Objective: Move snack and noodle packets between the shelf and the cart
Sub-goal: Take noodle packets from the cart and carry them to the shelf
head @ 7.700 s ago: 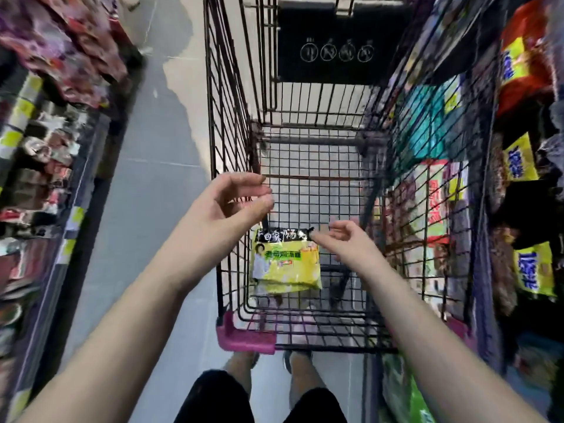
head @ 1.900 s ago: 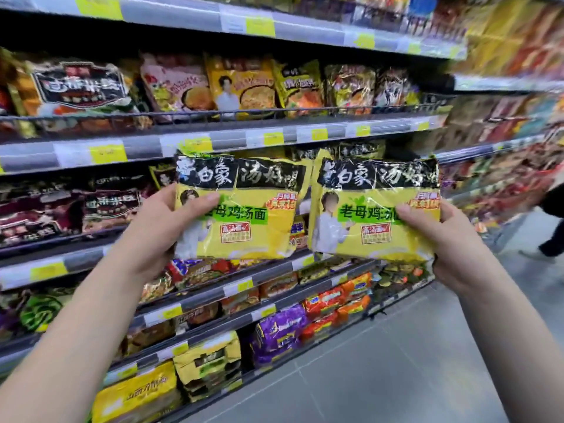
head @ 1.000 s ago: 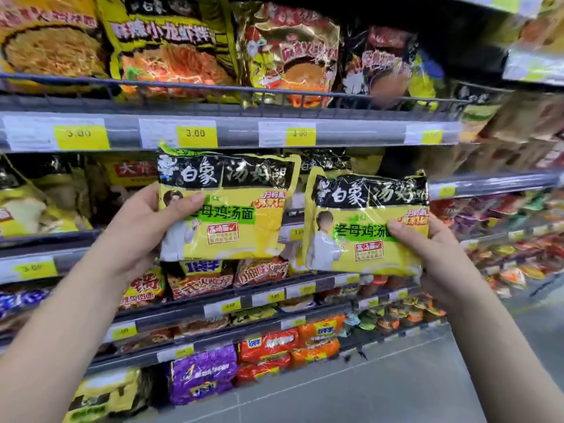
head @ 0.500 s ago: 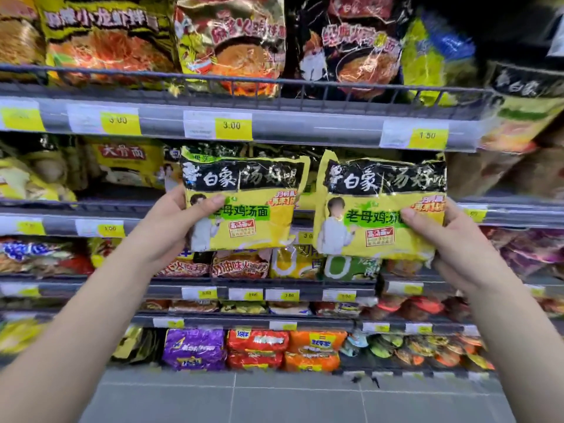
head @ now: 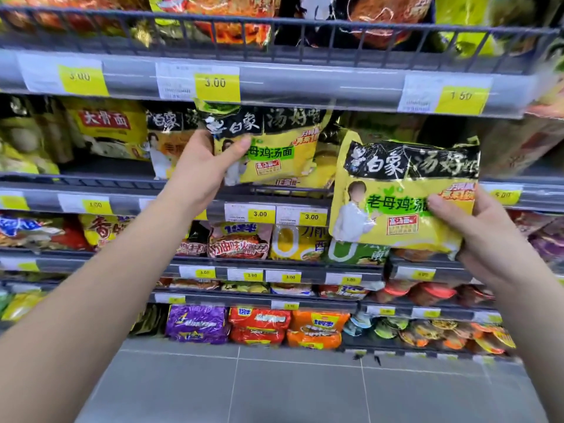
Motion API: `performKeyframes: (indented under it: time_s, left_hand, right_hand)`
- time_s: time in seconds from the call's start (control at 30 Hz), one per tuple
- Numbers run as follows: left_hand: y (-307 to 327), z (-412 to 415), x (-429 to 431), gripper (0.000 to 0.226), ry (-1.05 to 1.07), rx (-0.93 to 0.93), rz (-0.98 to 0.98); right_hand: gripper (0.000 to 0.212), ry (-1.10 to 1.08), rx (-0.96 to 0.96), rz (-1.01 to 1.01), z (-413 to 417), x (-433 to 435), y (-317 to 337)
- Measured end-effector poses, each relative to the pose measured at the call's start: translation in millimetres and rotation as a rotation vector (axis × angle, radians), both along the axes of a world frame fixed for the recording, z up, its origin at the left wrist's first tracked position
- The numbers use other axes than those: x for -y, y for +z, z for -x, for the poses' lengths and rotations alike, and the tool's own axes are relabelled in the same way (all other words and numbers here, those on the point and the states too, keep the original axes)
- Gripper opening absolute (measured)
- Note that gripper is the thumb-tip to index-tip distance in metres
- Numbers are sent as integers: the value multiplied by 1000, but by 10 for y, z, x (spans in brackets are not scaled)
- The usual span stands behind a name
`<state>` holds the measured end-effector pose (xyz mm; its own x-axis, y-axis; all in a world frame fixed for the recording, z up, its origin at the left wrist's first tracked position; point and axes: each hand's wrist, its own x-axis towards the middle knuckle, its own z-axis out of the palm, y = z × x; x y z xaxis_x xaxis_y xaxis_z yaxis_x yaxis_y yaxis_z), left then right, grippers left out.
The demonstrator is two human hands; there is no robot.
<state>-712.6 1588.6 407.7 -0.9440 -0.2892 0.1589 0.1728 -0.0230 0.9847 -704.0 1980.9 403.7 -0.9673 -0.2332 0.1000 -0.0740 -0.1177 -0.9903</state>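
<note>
Two noodle packets, both yellow-and-black crinkly plastic, one per hand. Left packet (head: 274,148) is at the mouth of the grey metal shelf (head: 122,199), with the left hand (head: 201,169) gripping its lower-left corner, thumb across the front. Cannot tell whether it rests on the shelf yet. Right packet (head: 403,190) is in front of the shelf, gripped at its lower right by the right hand (head: 476,236).

Judgement: shelving step. Slide left packet in upright, over the low front rail, beside the matching packet (head: 166,138) just left of the left hand. Light grip, since noodles crush. Right packet follows.
</note>
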Motion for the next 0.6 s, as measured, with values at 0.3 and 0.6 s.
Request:
performKeyframes:
  time_s: [0.3, 0.6]
  left_hand:
    - [-146, 106, -219, 37, 184, 104, 356]
    - [-117, 171, -308, 44, 188, 136, 550]
  right_hand:
    - [13, -44, -6, -13, 86, 4, -64]
    - [15, -91, 3, 11, 205, 60, -98]
